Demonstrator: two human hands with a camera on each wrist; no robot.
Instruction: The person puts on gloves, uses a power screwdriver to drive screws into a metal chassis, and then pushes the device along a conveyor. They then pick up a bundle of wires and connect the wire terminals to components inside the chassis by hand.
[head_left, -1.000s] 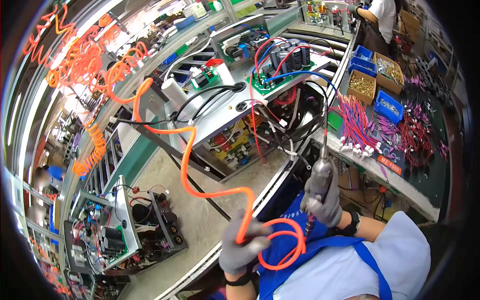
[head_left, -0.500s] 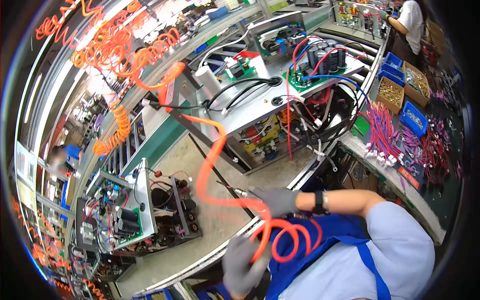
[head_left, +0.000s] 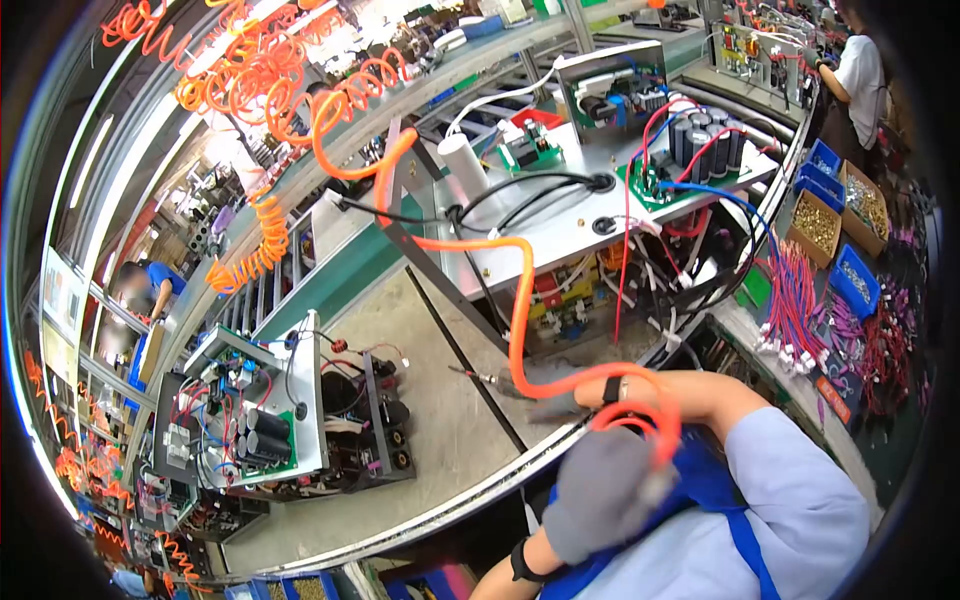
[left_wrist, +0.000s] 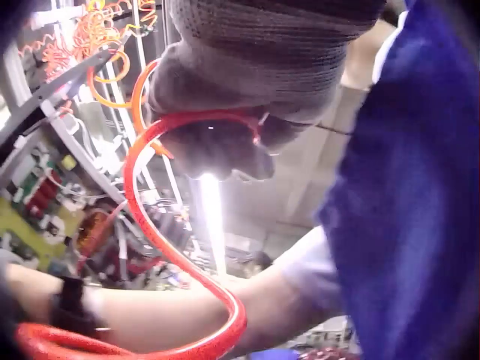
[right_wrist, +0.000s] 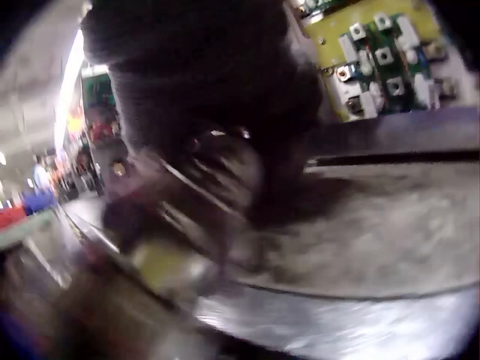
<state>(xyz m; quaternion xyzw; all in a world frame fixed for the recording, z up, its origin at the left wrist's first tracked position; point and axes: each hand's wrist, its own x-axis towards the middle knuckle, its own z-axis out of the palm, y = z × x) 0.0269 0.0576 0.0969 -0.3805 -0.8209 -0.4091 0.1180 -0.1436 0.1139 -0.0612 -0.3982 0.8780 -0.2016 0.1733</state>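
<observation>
My left hand [head_left: 605, 495], in a grey glove, grips the orange air hose [head_left: 520, 300] in front of the blue apron. In the left wrist view, the hose [left_wrist: 139, 187] runs from its curled fingers into a loose loop. My gloved right hand [head_left: 553, 405] reaches low over the bench edge, partly behind the hose. It holds a metal air screwdriver [right_wrist: 217, 172], blurred in the right wrist view. The driver's thin bit [head_left: 488, 379] points left, just before an open metal chassis [head_left: 560, 230] with wires, capacitors and circuit boards.
A second open unit [head_left: 270, 430] sits at the left on the grey bench [head_left: 400, 500]. A black bar [head_left: 460, 350] lies across the bench. At the right are wire bundles [head_left: 790, 320], a blue bin [head_left: 853, 280] and a box of brass parts [head_left: 815, 225]. Another person [head_left: 855, 75] stands at the back.
My right hand has swung the screwdriver from upright at the right down and left over the bench. The left hand has moved right with the hose. The head view has shifted left.
</observation>
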